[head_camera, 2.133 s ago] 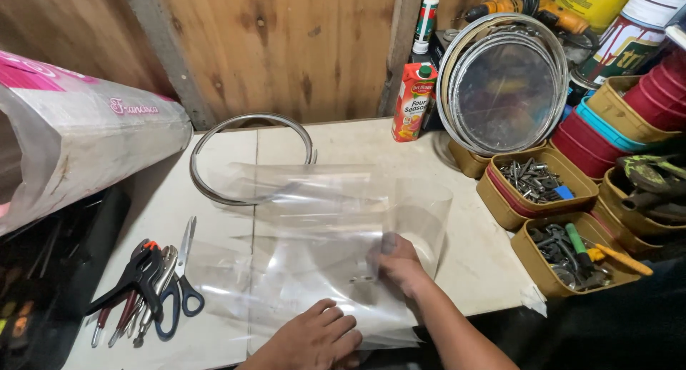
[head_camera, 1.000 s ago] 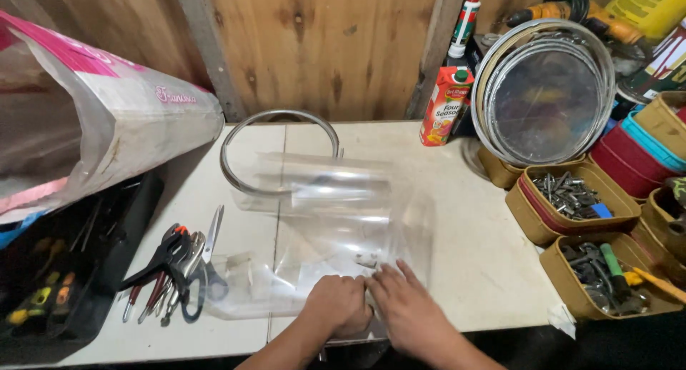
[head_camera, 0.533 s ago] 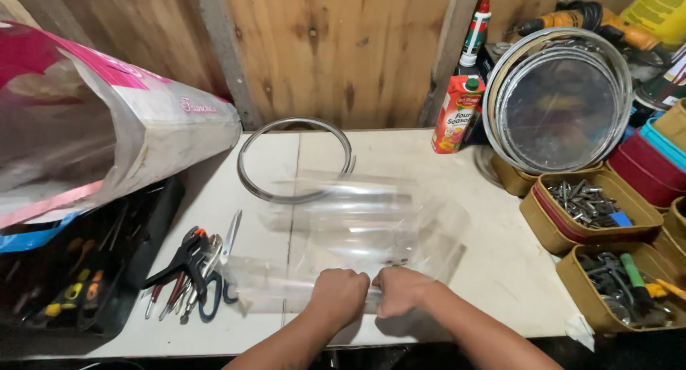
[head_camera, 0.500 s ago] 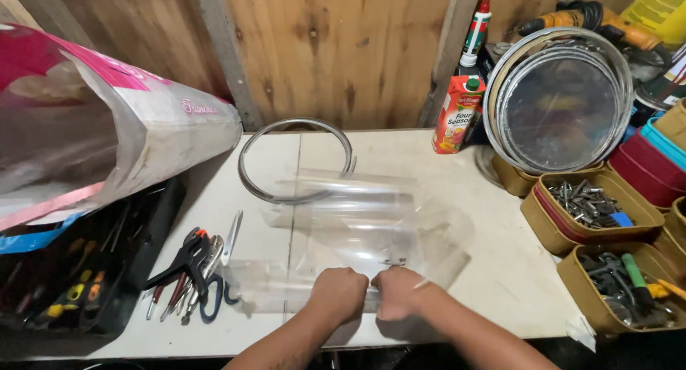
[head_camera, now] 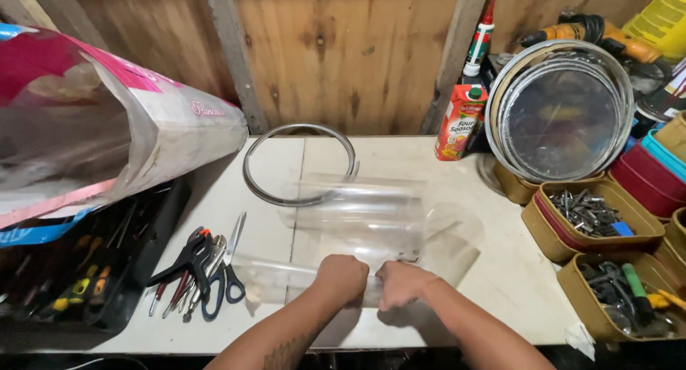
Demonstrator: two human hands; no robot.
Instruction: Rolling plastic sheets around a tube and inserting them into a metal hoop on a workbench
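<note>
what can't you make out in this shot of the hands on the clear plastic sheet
Head view, the only one:
- Fingertips of the left hand and right hand: curled under, so the grip on the plastic sheet is hidden.
- Sheet edges: see-through, they fade into the table.
- Tools in the dark tray: shadowed, kinds unclear.
- Small metal parts in the tan box: too small to tell.

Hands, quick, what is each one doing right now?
Left hand: closed on the clear plastic sheet.
Right hand: closed on the same sheet's near edge.
</note>
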